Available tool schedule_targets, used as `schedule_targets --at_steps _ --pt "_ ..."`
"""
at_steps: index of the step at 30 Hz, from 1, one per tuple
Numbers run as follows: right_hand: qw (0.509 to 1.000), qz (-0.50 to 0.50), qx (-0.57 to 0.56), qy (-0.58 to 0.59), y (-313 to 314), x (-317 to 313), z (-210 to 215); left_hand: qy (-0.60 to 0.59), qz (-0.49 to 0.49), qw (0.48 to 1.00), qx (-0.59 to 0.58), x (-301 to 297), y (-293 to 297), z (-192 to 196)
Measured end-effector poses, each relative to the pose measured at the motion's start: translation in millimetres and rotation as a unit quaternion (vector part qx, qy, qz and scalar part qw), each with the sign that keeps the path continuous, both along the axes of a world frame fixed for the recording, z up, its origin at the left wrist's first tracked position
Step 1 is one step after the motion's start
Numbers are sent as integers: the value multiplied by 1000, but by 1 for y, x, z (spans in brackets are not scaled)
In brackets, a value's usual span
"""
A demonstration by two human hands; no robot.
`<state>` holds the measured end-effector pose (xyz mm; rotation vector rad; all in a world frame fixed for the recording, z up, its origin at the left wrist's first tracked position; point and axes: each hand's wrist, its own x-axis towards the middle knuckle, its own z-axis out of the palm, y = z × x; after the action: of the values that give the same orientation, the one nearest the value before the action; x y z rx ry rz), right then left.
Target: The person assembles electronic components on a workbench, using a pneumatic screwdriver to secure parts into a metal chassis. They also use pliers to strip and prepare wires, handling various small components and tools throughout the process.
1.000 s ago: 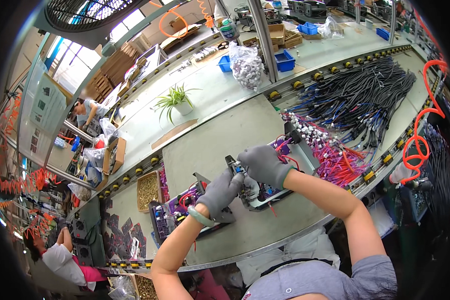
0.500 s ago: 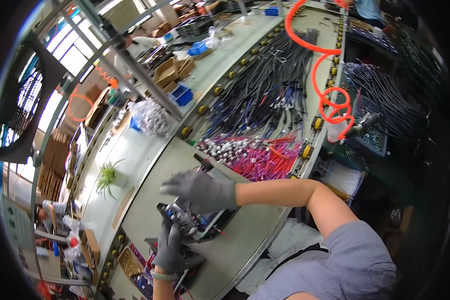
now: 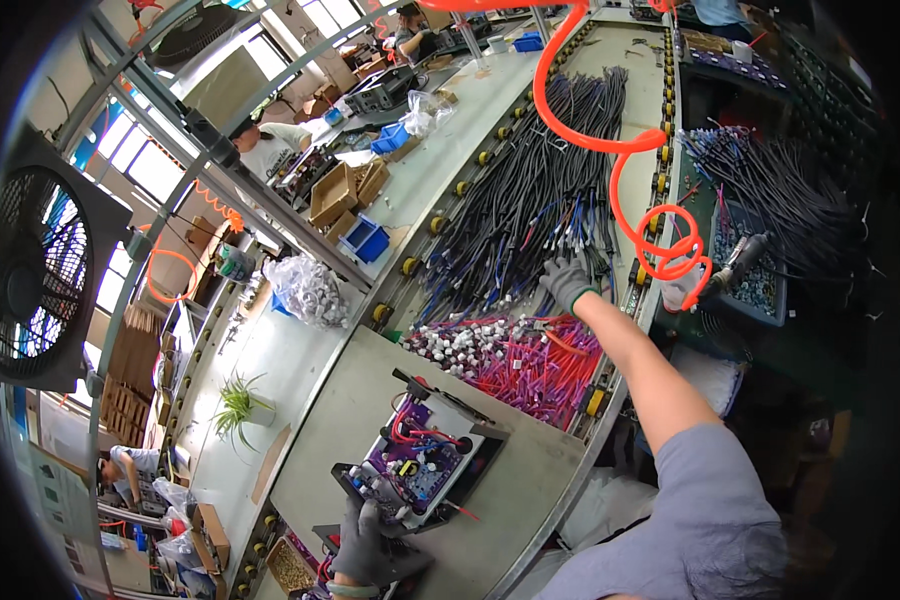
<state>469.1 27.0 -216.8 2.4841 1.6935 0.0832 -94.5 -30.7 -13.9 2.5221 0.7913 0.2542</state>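
Beside the near left corner of an open metal chassis with a purple circuit board (image 3: pixel 422 466), I see a grey-gloved left hand (image 3: pixel 363 550), probably steadying that end; how firmly its fingers close I can't tell. The chassis rests on a smooth grey board (image 3: pixel 532 470). Beyond its far right, a grey-gloved right hand (image 3: pixel 567 283) hovers, fingers apart, gripping nothing visible, by the plug ends of long black cables (image 3: pixel 505 215). Between lie red-and-purple wires with white connectors (image 3: pixel 530 375). Both of these 2 heaps point their ends chassis-ward, presumably for easy reach.
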Motion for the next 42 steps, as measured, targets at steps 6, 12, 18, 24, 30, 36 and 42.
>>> schedule_targets --at_steps 6,12,18,24,30,36,42 --pt "993 10 79 86 1 8 77 -86 149 955 -243 12 -4 5" --pt "818 186 355 413 -44 -108 228 -63 224 951 -204 17 4 2" --pt "577 402 57 709 -103 -300 270 88 261 956 99 21 -26 32" --pt "688 595 214 356 -93 -408 230 -17 165 954 249 -52 -108 46" --pt "708 629 279 158 -72 -434 192 -44 259 924 278 -95 -150 46" --pt "678 656 311 114 -83 -432 204 10 304 816 492 -70 -109 36" --pt "658 709 230 107 -77 -435 214 106 298 891 324 -60 -97 3"
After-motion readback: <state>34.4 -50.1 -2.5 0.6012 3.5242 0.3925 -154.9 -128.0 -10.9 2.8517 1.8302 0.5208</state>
